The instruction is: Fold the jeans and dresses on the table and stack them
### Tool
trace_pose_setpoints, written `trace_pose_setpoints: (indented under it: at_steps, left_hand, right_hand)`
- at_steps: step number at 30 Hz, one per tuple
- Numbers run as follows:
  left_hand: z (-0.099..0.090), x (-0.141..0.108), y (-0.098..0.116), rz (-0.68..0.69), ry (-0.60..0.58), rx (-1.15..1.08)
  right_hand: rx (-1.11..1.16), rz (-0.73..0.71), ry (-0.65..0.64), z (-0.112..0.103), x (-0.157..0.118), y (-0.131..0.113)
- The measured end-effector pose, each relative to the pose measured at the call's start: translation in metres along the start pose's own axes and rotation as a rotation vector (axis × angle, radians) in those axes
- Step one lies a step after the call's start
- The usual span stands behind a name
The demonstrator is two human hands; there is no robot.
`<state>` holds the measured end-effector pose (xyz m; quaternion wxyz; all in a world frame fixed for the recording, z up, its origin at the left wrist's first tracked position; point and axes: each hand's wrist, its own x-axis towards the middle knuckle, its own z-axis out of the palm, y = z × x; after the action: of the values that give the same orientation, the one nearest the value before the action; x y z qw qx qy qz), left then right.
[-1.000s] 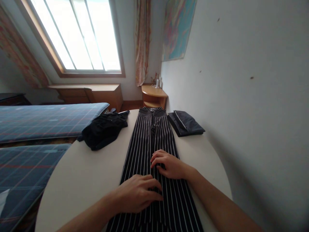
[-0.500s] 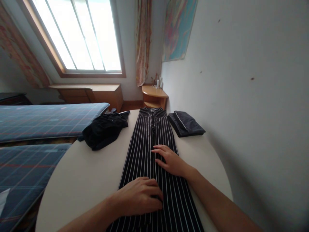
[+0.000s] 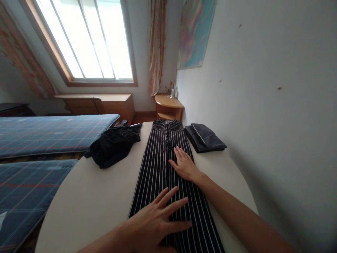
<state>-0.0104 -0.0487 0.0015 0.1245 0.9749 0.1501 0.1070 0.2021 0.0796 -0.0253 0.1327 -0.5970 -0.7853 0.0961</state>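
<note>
Black trousers with white stripes (image 3: 155,154) lie lengthwise on a round white table (image 3: 79,200), their waistband at the far edge. Over the lower legs is my left hand (image 3: 158,218), its fingers spread and holding nothing; whether it touches the cloth I cannot tell. Farther up, my right hand (image 3: 185,165) rests flat on the right side of the trousers, fingers extended. A folded dark garment (image 3: 206,137) sits to the right of the waistband. On the left lies a crumpled black garment (image 3: 113,144).
Two plaid mattresses (image 3: 58,135) stand left of the table. A white wall (image 3: 276,140) runs close along the right side. Beyond the table are a small wooden corner shelf (image 3: 170,102) and a wooden desk (image 3: 116,98) under the window.
My left hand has opened from bent fingers to spread ones and shifted slightly right and nearer. My right hand has moved up the trousers toward the waistband, its fingers turned more forward.
</note>
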Motion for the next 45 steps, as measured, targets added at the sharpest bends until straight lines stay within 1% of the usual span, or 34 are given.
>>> trace_pose_setpoints:
  at_steps: [2,3,6,8,10,12,13,15,17,19,22,24,26,28,33,35,38,42,45]
  left_hand:
    - [0.005,0.001,0.000,-0.026,-0.043,-0.014]
    - [0.009,0.001,-0.001,-0.030,-0.053,-0.016]
    - [0.018,0.005,-0.001,-0.013,-0.060,-0.022]
    - [0.016,0.008,0.001,0.007,-0.075,-0.072]
    - [0.008,0.009,0.002,-0.003,-0.088,-0.144]
    - [0.000,0.009,0.002,-0.076,-0.065,-0.163]
    - [-0.001,0.008,0.000,-0.137,-0.037,-0.141]
    - [0.001,0.005,-0.007,-0.271,0.037,-0.058]
    - [0.007,0.001,-0.018,-0.397,0.116,0.033]
    - [0.013,-0.003,-0.031,-0.524,0.178,0.116]
    - [0.017,-0.007,-0.049,-0.676,0.201,0.189]
    - [0.016,-0.008,-0.057,-0.740,0.181,0.195]
    - [0.015,-0.008,-0.063,-0.775,0.159,0.188]
    - [0.015,-0.005,-0.067,-0.787,0.142,0.183]
    - [0.012,-0.001,-0.073,-0.810,0.110,0.181]
    - [0.011,-0.005,-0.070,-0.793,0.108,0.181]
    - [0.013,-0.018,-0.052,-0.685,0.076,0.158]
    - [0.016,-0.040,-0.012,-0.524,-0.027,0.083]
    - [0.015,-0.048,0.019,-0.452,-0.087,0.041]
  right_hand:
    - [-0.021,0.059,-0.022,0.002,0.010,0.002]
    - [-0.033,0.054,-0.036,0.003,0.013,0.003]
    - [-0.065,-0.031,-0.054,0.003,0.016,0.004]
    - [-0.065,-0.072,-0.053,0.002,0.016,0.005]
    - [-0.058,-0.097,-0.056,0.000,0.017,0.006]
    - [-0.049,-0.115,-0.054,-0.001,0.020,0.008]
    - [-0.045,-0.120,-0.052,-0.001,0.021,0.008]
    - [-0.041,-0.121,-0.050,-0.001,0.022,0.009]
    - [-0.045,-0.108,-0.056,-0.002,0.019,0.008]
    - [-0.055,-0.086,-0.057,-0.002,0.009,0.006]
    - [-0.073,-0.048,-0.053,-0.003,-0.014,0.001]
    - [-0.084,-0.032,-0.070,-0.004,-0.027,-0.001]
    - [-0.096,-0.027,-0.095,-0.004,-0.034,-0.002]
    - [-0.108,-0.029,-0.111,-0.005,-0.032,-0.002]
    - [-0.117,-0.024,-0.117,-0.008,-0.019,-0.003]
    - [-0.106,-0.013,-0.104,-0.008,-0.023,-0.006]
    - [-0.075,-0.040,-0.089,-0.009,-0.047,-0.013]
    - [-0.031,-0.131,-0.114,-0.010,-0.099,-0.024]
    - [0.003,-0.161,-0.139,-0.011,-0.137,-0.033]
